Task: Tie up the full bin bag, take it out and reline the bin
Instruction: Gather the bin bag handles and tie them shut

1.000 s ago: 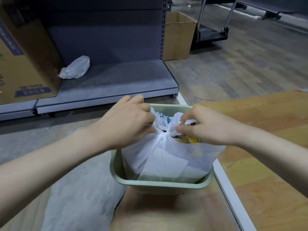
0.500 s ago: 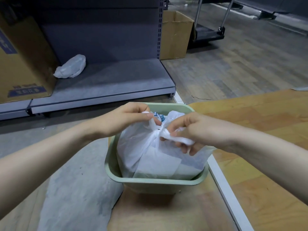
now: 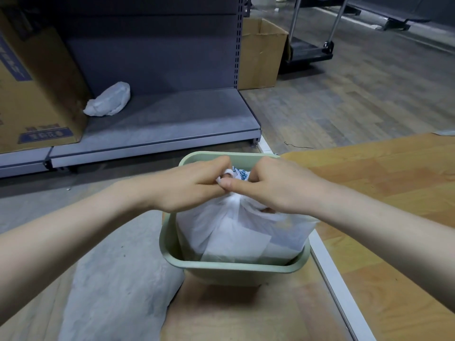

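Head view looks forward and down, close above the bin (image 3: 236,268).

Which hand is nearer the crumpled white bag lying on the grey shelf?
Left. The left hand is over the bin's shelf-side half, closer to the crumpled white bag. The right hand grips the bin bag on the far side, farther away.

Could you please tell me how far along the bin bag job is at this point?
Done: the white bin bag has its top gathered into a neck. In hand: the left hand and right hand pinch the bag's ends together above it, working the knot. Left: the bag sits inside the green bin, so lifting it out, carrying it away and relining remain.
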The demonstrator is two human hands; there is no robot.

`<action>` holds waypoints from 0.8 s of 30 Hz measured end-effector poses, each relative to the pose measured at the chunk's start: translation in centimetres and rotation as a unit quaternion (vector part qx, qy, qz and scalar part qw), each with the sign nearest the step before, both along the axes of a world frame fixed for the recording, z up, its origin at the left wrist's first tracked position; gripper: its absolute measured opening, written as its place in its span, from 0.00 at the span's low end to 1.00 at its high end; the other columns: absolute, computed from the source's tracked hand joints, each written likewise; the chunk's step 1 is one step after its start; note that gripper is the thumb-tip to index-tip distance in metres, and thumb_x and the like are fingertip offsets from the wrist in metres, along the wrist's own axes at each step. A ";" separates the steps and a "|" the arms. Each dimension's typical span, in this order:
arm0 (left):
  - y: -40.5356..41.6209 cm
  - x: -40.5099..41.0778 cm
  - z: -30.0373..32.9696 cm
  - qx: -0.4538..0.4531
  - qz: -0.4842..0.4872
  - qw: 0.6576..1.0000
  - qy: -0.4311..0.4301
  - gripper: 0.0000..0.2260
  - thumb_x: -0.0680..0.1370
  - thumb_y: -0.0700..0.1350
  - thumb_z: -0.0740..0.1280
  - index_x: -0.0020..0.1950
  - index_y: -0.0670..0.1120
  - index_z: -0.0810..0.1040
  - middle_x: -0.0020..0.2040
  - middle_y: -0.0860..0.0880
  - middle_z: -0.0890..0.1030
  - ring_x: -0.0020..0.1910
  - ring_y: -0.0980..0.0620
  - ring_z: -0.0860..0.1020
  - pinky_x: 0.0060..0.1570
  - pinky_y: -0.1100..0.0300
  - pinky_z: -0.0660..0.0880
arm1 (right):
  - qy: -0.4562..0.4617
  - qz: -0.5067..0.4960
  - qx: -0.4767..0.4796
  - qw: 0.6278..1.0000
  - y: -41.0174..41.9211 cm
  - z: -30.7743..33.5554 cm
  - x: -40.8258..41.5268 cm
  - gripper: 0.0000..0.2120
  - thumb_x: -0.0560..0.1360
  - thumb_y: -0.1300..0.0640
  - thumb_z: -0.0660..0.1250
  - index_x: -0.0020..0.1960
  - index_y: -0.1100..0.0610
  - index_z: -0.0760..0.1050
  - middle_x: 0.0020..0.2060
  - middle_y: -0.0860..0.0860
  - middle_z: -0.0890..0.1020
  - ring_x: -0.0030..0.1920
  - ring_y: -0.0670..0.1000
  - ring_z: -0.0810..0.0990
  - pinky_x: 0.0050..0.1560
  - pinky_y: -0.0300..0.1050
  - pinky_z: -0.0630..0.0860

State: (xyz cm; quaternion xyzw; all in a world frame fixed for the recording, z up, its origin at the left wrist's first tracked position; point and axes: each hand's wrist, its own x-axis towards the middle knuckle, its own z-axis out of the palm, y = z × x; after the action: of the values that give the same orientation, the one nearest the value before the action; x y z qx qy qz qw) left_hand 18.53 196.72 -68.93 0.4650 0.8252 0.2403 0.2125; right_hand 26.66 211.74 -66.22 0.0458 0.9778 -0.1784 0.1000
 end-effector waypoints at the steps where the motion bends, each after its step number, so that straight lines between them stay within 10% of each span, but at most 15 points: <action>1: -0.1 -0.2 -0.1 0.017 0.003 0.999 -0.046 0.12 0.76 0.54 0.56 0.43 0.45 0.66 0.39 0.53 0.69 0.38 0.57 0.67 0.42 0.59 0.68 | -0.010 0.004 0.000 1.000 0.0 0.1 0.1 0.30 0.71 0.32 0.59 0.25 0.55 0.59 0.21 0.49 0.66 0.25 0.50 0.64 0.29 0.44 0.59; 8: -0.2 -1.1 -0.9 0.153 0.050 0.968 -0.194 0.16 0.75 0.46 0.60 0.52 0.34 0.78 0.52 0.45 0.81 0.54 0.52 0.79 0.56 0.65 0.74 | 0.063 0.051 0.153 0.985 -0.6 -1.2 1.0 0.17 0.75 0.54 0.61 0.31 0.53 0.57 0.39 0.51 0.68 0.42 0.56 0.67 0.27 0.41 0.53; 12: -0.2 -1.4 -0.8 0.198 0.067 0.961 -0.181 0.12 0.73 0.47 0.65 0.29 0.51 0.78 0.51 0.49 0.84 0.54 0.54 0.80 0.51 0.61 0.74 | 0.125 0.062 0.147 0.979 -0.9 -1.7 0.9 0.13 0.78 0.55 0.58 0.36 0.54 0.61 0.45 0.53 0.75 0.44 0.58 0.70 0.30 0.46 0.53; 17: -0.2 -2.0 -0.8 0.235 0.080 0.956 -0.154 0.17 0.72 0.50 0.68 0.24 0.50 0.70 0.48 0.52 0.86 0.62 0.56 0.77 0.58 0.56 0.72 | 0.228 -0.028 -0.195 0.953 0.0 -5.2 0.6 0.16 0.77 0.50 0.60 0.35 0.59 0.72 0.34 0.48 0.72 0.40 0.48 0.73 0.40 0.41 0.59; 21: 0.8 -2.3 -2.8 0.287 0.138 0.910 -0.264 0.20 0.72 0.52 0.67 0.29 0.38 0.67 0.38 0.34 0.80 0.43 0.42 0.75 0.38 0.58 0.68 | 0.216 -0.073 -0.412 0.882 0.6 -6.3 0.7 0.14 0.79 0.57 0.61 0.39 0.62 0.77 0.31 0.46 0.79 0.32 0.43 0.75 0.37 0.42 0.71; 24: 1.6 -2.1 -3.7 0.311 0.174 0.884 -0.304 0.17 0.74 0.50 0.64 0.30 0.40 0.70 0.29 0.47 0.78 0.34 0.47 0.72 0.30 0.61 0.63 | 0.170 -0.079 -0.453 0.871 0.6 -5.8 0.7 0.14 0.80 0.61 0.58 0.38 0.55 0.75 0.37 0.45 0.83 0.28 0.42 0.74 0.38 0.38 0.74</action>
State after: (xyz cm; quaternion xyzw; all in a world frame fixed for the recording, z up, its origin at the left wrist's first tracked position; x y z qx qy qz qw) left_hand 16.39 198.34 -72.64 0.2603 0.6710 0.6469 0.2519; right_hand 27.33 212.36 -72.00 0.0416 0.7845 -0.6145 -0.0725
